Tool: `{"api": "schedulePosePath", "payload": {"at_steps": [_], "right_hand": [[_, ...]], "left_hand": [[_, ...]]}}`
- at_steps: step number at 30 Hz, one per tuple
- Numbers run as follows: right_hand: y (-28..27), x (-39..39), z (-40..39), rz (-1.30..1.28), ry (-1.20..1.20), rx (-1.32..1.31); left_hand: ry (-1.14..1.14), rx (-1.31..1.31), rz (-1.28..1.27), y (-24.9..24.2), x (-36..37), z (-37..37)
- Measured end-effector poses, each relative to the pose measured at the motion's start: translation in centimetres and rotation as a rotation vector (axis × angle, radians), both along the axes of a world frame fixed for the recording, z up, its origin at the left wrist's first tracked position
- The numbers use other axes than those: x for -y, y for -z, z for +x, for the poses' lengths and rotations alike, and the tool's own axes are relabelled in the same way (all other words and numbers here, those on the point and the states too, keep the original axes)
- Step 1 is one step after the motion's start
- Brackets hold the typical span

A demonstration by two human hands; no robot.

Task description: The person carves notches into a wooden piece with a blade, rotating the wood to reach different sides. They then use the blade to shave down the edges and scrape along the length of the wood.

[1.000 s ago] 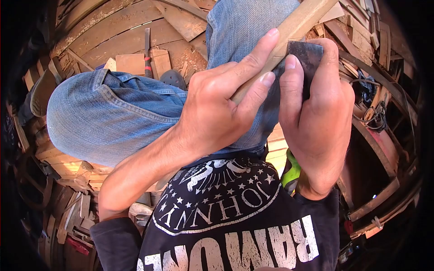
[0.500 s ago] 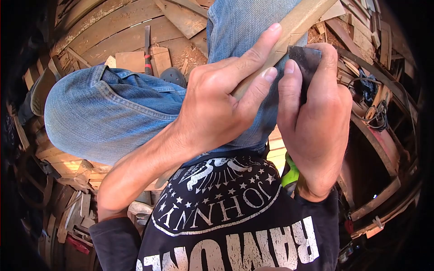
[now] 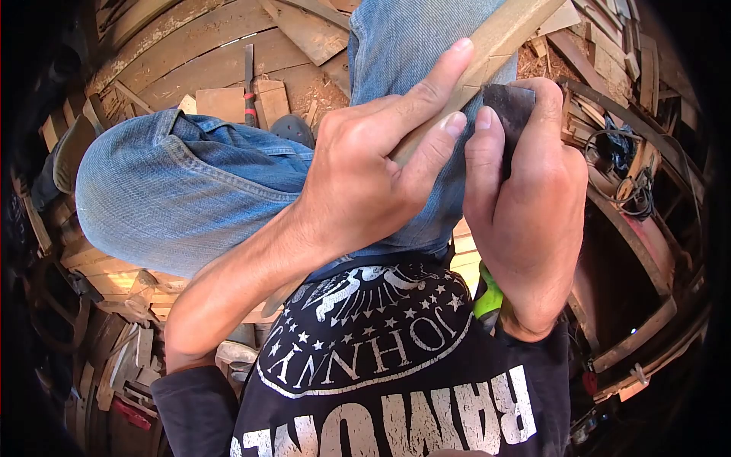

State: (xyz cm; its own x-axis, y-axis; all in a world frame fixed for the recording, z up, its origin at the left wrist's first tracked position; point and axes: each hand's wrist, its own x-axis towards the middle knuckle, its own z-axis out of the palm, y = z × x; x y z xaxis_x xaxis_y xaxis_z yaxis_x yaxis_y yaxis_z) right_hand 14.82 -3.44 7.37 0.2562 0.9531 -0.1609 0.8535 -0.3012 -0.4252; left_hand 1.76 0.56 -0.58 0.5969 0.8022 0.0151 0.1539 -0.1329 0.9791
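A long wooden bar [image 3: 506, 34] lies slantwise over the denim-covered thigh, with thin lines marked across it. My left hand [image 3: 381, 156] is closed round its lower part, the index finger stretched along the top and the thumb beside it. Between the thumb and fingers of my right hand [image 3: 533, 190] is a dark flat metal blade [image 3: 509, 107]. The blade's upper left corner meets the bar's right side, close to the marked lines. My right palm hides the blade's lower end.
Beyond the bent knee, a tool with a red and black handle [image 3: 250, 107] lies among wood blocks [image 3: 221, 104] on the plank floor. A coiled dark cable [image 3: 636, 199] is at the right. Scrap wood [image 3: 126, 365] lies at the lower left. Something bright green [image 3: 489, 295] shows beside my right wrist.
My right hand and the blade have shifted slightly left and down along the bar's side. My left hand and the bar look unmoved.
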Motion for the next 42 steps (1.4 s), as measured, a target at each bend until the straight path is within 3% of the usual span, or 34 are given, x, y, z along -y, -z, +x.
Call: {"api": "schedulePosePath", "payload": {"at_steps": [27,42], "right_hand": [[0.6,-0.5,0.7,0.201,-0.009,-0.047],[0.1,-1.0,1.0,0.139,-0.089,0.024]], "left_hand": [[0.017,0.005,-0.045,-0.4,0.1,0.1],[0.014,0.017,-0.05,-0.2,0.0,0.0]]}}
